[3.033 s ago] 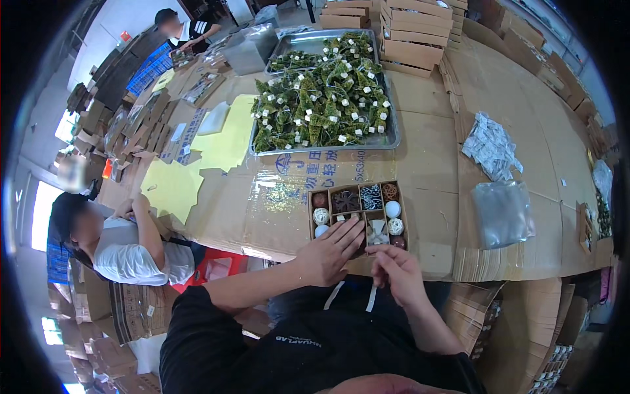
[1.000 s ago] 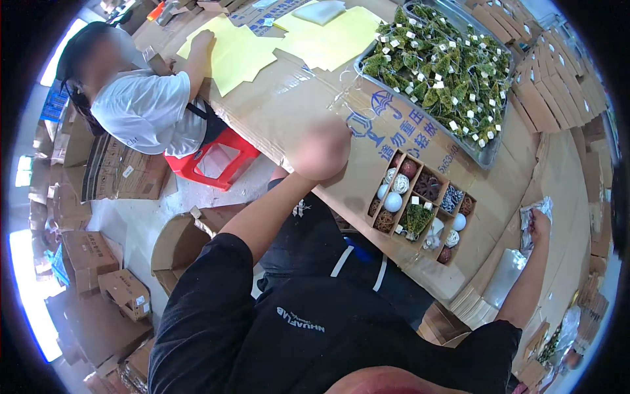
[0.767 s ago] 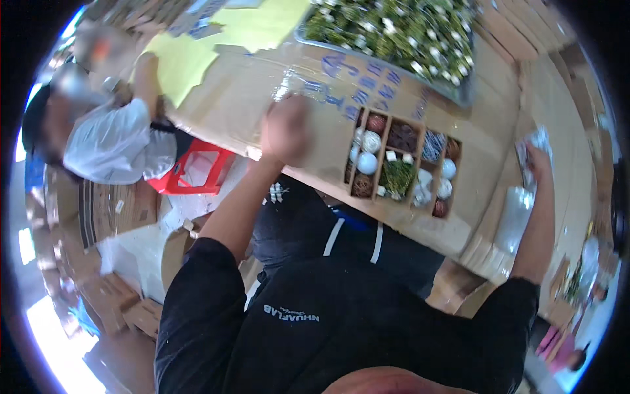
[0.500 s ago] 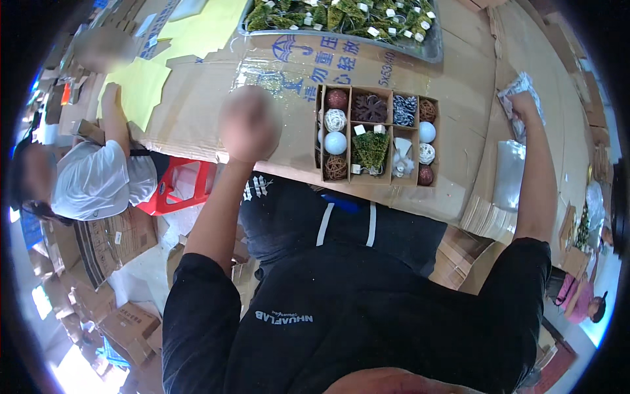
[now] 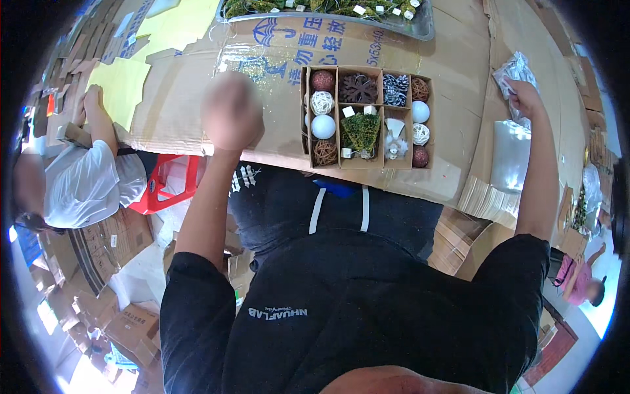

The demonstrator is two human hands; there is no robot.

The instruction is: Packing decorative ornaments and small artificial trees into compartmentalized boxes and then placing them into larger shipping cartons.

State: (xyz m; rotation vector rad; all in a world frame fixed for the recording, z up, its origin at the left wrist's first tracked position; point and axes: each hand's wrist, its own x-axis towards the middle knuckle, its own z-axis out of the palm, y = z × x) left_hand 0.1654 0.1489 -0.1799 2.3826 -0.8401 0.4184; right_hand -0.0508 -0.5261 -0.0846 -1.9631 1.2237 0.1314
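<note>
My left hand (image 5: 234, 115) is over the cardboard-covered table, left of a divided cardboard box (image 5: 360, 168); its fingers are smeared, so a grip cannot be made out. In the box lie glitter balls, white balls, rattan balls, a dark brown snowflake (image 5: 358, 88), a frosted pinecone (image 5: 396, 90), a green moss tree (image 5: 360, 132) with pale wooden blocks, and a small white angel-like figure (image 5: 396, 139). At the far right my right hand (image 5: 527, 100) is closed on crinkled clear plastic bags (image 5: 515, 67).
A metal tray (image 5: 420, 27) of green moss trees stands at the back. Flat clear plastic sheets (image 5: 509, 157) lie below my right hand. At the left are yellow paper (image 5: 121, 85), a red stool (image 5: 172, 186) and a seated person (image 5: 92, 187). Another person (image 5: 583, 279) is at the far right.
The whole view has shifted, so the box and tray appear higher and slightly left. My right hand stays at the plastic bags, and my left hand stays beside the box.
</note>
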